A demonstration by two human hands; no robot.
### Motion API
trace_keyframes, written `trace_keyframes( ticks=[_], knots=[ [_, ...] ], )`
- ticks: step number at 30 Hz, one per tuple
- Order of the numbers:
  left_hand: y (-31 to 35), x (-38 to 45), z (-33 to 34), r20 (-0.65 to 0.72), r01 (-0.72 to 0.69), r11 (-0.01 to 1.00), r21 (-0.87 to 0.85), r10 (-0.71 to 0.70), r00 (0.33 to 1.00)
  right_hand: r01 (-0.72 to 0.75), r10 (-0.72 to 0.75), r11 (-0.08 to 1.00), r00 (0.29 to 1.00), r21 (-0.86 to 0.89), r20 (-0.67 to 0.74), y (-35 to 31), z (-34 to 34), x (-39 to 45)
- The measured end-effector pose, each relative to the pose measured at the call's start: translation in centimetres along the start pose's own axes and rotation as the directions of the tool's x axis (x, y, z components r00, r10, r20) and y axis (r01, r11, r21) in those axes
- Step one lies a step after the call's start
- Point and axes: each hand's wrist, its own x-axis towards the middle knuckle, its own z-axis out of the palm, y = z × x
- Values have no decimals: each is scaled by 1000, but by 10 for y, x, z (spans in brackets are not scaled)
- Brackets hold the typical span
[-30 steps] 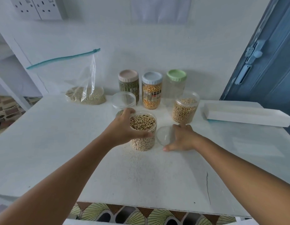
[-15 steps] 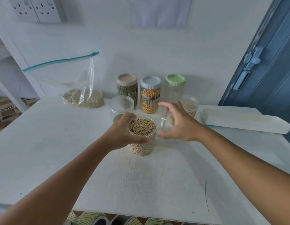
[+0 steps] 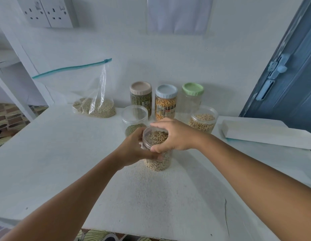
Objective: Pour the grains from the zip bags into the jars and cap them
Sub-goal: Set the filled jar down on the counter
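Note:
A clear jar of pale beans [image 3: 158,162] stands at the middle of the white table [image 3: 64,153]. My left hand [image 3: 134,150] grips its side. My right hand [image 3: 175,134] holds a clear lid [image 3: 154,136] on top of the jar's mouth, fingers curled round its rim. Behind it stands a clear-lidded jar of green grains [image 3: 134,119], and to the right an uncapped jar of yellow beans [image 3: 202,121]. A zip bag with pale grains [image 3: 94,105] leans on the wall at the back left.
Three capped jars line the wall: a beige-lidded one [image 3: 140,96], a blue-lidded one [image 3: 166,101] and an empty green-lidded one [image 3: 192,98]. A white box [image 3: 266,134] lies at the right. A blue door [image 3: 290,75] stands beyond it. Fine grain dust covers the table's middle.
My right hand picked the clear lid off the table beside the jar, lifted it and set it over the jar's mouth. My left hand kept its hold on the jar.

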Motion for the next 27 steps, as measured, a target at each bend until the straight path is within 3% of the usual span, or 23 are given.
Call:
trace_keyframes(
  ticks=[11,17,24,27],
  knots=[
    [-1,-2,2,-18,-6,1000,-4,6,1000,-3,15,985,998,-170,68,-13,-12,10],
    [0,-5,4,-25,-26,1000,-3,26,999,-126,107,986,981,-111,-161,-1,14,1],
    [-3,-5,6,-34,-32,999,0,32,999,-140,197,972,923,188,-330,25,41,-23],
    [-4,-5,7,-33,-19,1000,-17,19,999,-139,268,885,932,444,-242,31,46,-30]
  ],
)
